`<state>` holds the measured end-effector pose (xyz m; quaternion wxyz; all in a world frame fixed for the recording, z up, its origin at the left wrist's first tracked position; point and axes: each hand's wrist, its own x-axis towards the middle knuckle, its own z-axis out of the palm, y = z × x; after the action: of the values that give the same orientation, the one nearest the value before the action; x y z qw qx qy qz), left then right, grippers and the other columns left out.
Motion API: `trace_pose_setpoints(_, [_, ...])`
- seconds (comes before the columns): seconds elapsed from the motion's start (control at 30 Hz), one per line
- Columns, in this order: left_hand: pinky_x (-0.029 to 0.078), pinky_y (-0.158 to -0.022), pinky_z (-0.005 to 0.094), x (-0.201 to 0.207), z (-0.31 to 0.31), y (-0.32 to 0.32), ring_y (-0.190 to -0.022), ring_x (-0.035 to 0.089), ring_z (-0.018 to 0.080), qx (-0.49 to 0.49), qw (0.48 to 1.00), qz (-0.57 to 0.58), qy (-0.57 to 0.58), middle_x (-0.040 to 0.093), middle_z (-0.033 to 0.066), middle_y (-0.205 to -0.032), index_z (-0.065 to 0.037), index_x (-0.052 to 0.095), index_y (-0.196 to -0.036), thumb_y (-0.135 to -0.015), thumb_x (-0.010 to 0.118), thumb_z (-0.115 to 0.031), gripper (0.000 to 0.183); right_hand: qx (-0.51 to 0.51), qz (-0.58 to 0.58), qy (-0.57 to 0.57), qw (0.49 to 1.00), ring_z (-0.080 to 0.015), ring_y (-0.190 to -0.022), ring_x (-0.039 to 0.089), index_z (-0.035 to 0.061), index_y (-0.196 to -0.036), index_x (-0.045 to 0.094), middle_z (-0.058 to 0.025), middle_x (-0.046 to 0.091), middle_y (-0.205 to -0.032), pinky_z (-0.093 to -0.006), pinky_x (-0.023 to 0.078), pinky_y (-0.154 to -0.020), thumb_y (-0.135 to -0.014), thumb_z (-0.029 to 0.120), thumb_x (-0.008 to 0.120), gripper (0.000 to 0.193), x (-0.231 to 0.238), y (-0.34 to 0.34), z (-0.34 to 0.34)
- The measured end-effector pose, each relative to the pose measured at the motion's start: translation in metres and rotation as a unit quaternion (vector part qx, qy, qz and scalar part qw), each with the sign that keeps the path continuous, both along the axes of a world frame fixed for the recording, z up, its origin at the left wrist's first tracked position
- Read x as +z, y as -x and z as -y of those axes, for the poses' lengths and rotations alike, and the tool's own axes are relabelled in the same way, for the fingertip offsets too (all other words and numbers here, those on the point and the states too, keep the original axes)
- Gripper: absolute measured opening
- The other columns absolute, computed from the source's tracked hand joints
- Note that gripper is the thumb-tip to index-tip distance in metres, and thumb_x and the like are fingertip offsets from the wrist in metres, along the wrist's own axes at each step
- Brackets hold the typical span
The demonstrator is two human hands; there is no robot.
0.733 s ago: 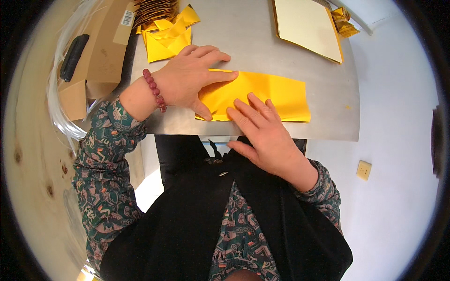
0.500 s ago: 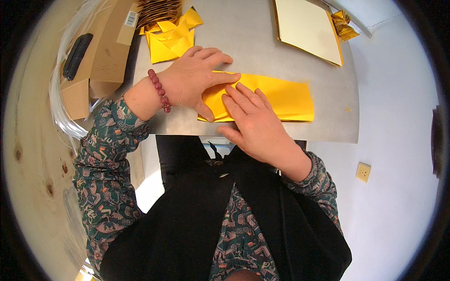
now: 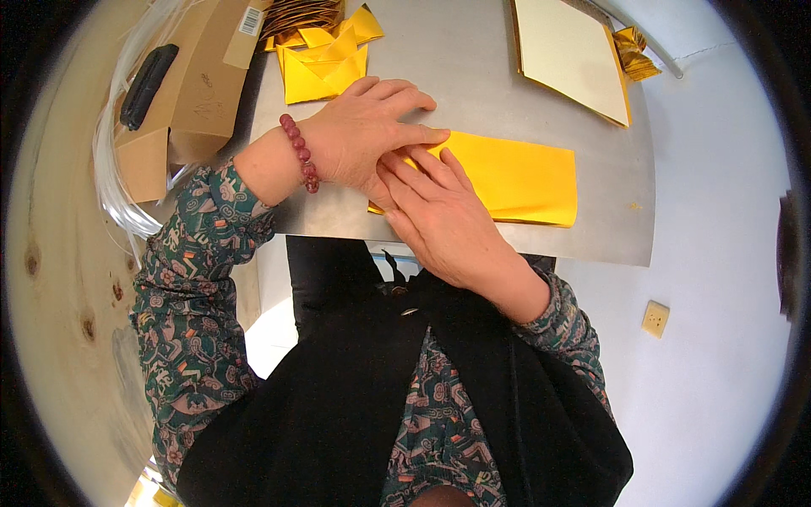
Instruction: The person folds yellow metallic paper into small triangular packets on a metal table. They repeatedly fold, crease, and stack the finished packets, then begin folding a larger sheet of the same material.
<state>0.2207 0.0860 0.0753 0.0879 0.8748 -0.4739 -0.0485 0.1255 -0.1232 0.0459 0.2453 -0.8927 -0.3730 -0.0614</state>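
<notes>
A folded strip of shiny gold paper (image 3: 528, 182) lies flat along the near part of the metal table. My left hand (image 3: 363, 135) rests on its left end with the fingers spread, the index fingertip at the paper's far edge. Fingers outstretched, my right hand (image 3: 439, 207) lies flat on the same end, its fingertips tucked against and partly under the left palm. The two hands cover the strip's left end. Beyond my left hand are folded gold paper pieces (image 3: 325, 68).
The metal table (image 3: 456, 59) carries a stack of pale-backed sheets (image 3: 570, 55) at the far right, with a crumpled gold piece (image 3: 635, 52) beside it. A pleated stack of brown-gold paper (image 3: 304, 15) sits at the back left, near a cardboard box (image 3: 190, 93) and clear plastic (image 3: 110, 169).
My right hand has slid left over the paper, and its fingertips have gone in against the left palm. The whole view has shifted slightly. The paper's right end lies flatter.
</notes>
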Motion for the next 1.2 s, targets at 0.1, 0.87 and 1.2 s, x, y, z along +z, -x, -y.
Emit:
trace_pose_setpoints(0.1, [0.036,-0.124,0.0520,-0.001,0.000,0.002,-0.150,0.043,0.0375,-0.001,1.000,0.009,-0.004,0.051,0.0133,-0.158,-0.024,0.062,-0.155,-0.060,0.101,-0.044,0.104,0.015,-0.083,0.026,0.996,-0.0394,-0.154,0.040,0.0029,-0.148,0.060,-0.0139,0.055,-0.158,-0.0622,0.029,-0.128,-0.105,0.033,0.066,0.053,0.003,0.012,0.017])
trace_pose_setpoints(0.87, [0.021,-0.130,0.0669,0.007,0.006,0.012,-0.162,0.027,0.0367,0.035,0.996,-0.016,-0.082,0.040,0.0128,-0.170,-0.036,0.051,-0.163,-0.066,0.095,-0.066,0.111,-0.240,-0.113,0.184,0.946,-0.0326,-0.162,0.034,0.0152,-0.162,0.052,-0.0087,0.044,-0.172,-0.0606,0.014,-0.134,-0.103,0.032,0.071,0.065,0.010,0.094,0.151])
trace_pose_setpoints(1.2, [0.023,-0.128,0.0714,0.012,0.008,0.011,-0.160,0.030,0.0414,0.025,0.995,-0.015,-0.098,0.039,0.0160,-0.169,-0.033,0.050,-0.164,-0.063,0.097,-0.061,0.115,-0.165,-0.025,0.068,0.984,-0.0368,-0.160,0.037,0.0076,-0.151,0.060,-0.0151,0.053,-0.163,-0.0634,0.016,-0.132,-0.108,0.020,0.059,0.045,0.036,0.036,0.117])
